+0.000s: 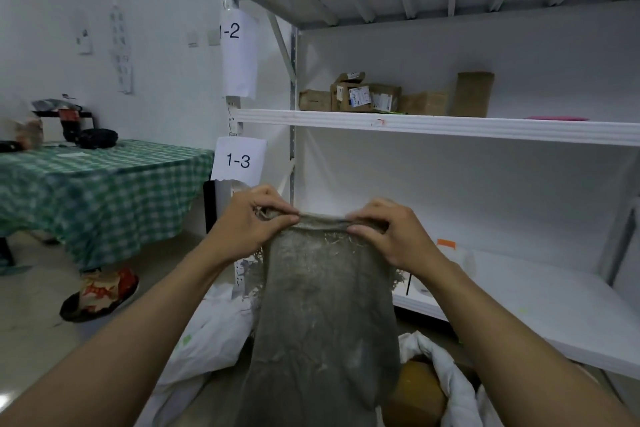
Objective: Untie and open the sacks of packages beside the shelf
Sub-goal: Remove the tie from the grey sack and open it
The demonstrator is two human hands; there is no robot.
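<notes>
A grey-brown burlap sack hangs upright in front of me, held up by its top edge. My left hand pinches the left part of that rim, and my right hand pinches the right part, with the rim stretched taut between them. Frayed fibres stick out near the top. Whether the mouth is tied, I cannot tell. A white plastic sack lies on the floor at lower left. Another white sack lies at lower right, around a brown package.
A white metal shelf unit stands right behind the sack, with cardboard parcels on its middle level and paper labels 1-2 and 1-3 on its post. A table with a green checked cloth stands to the left, a bag on the floor under it.
</notes>
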